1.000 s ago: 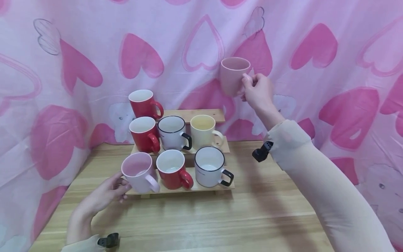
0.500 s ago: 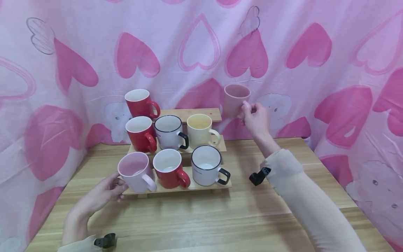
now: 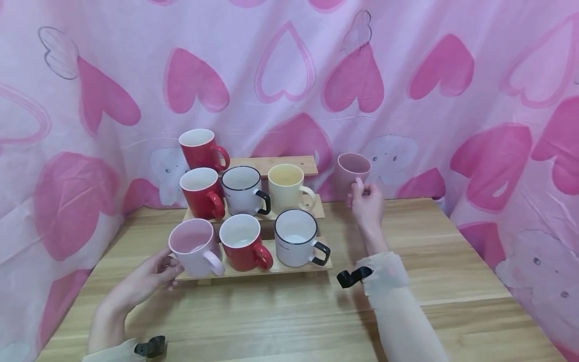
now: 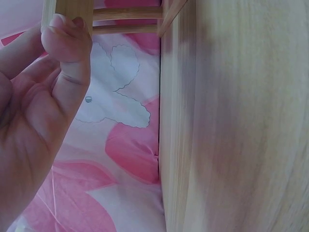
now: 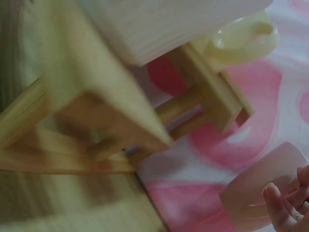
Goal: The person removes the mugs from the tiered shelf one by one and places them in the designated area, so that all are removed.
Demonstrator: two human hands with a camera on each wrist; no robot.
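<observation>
My right hand (image 3: 367,208) pinches the handle of a dusty pink mug (image 3: 346,177), held upright to the right of a tiered wooden rack (image 3: 280,165). The right wrist view shows this mug (image 5: 258,193) in front of the curtain, partly cut off. My left hand (image 3: 140,282) is at the lower left of the rack; in the left wrist view its thumb and fingers grip the end of a shelf board (image 4: 67,8). Right by those fingers, a light pink mug (image 3: 195,254) stands on the bottom tier, beside a red mug (image 3: 239,251) and a white, black-rimmed mug (image 3: 294,249).
The middle tier bears another red mug (image 3: 196,196), a white mug (image 3: 239,193) with a black handle and a pale yellow mug (image 3: 282,193). On the top tier's left is one more red mug (image 3: 196,153). A heart-patterned curtain (image 3: 244,60) hangs behind the wooden table (image 3: 253,322).
My right hand has lowered the dusty pink mug from high in front of the curtain, shifting slightly right, to a spot beside the rack. My left hand keeps its grip.
</observation>
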